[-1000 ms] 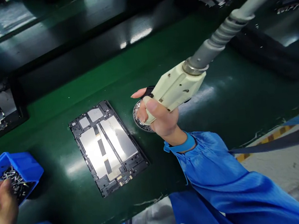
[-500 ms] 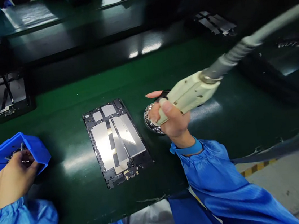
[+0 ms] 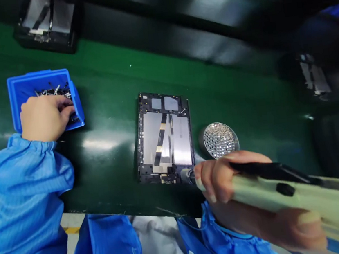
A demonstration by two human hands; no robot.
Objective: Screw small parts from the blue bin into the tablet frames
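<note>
Head camera looks down on the right hand point(image 3: 247, 204), its fingers closed firmly around the cream-coloured body of an electric screwdriver point(image 3: 320, 199), a smooth, chunky plastic barrel with a black strip along its top and a small black button on its side. Its slim metal nose points left and ends just beside the lower right corner of one tablet frame point(image 3: 163, 138) (whether the tip touches the frame cannot be told from this angle). That frame lies flat on a glossy green conveyor belt point(image 3: 110, 72), a rectangular black housing with silvery foil panels, a dark diagonal strip and two small square plates near its top edge. Just to its right sits one round metal dish point(image 3: 220, 139), its perforated face scattered with tiny silvery parts. Left of the frame, the left hand point(image 3: 44, 117) rests with curled fingers in the screws point(image 3: 52, 91) heaped in one blue plastic bin point(image 3: 15, 104); whether it pinches any cannot be told, and the dark, slender screws are too many and too small to count. A blue smock sleeve point(image 3: 23, 173) gathers at that wrist. Two more tablet frames lie farther off, one point(image 3: 47, 22) beyond the bin and a dim one point(image 3: 314, 78) at the right.
</note>
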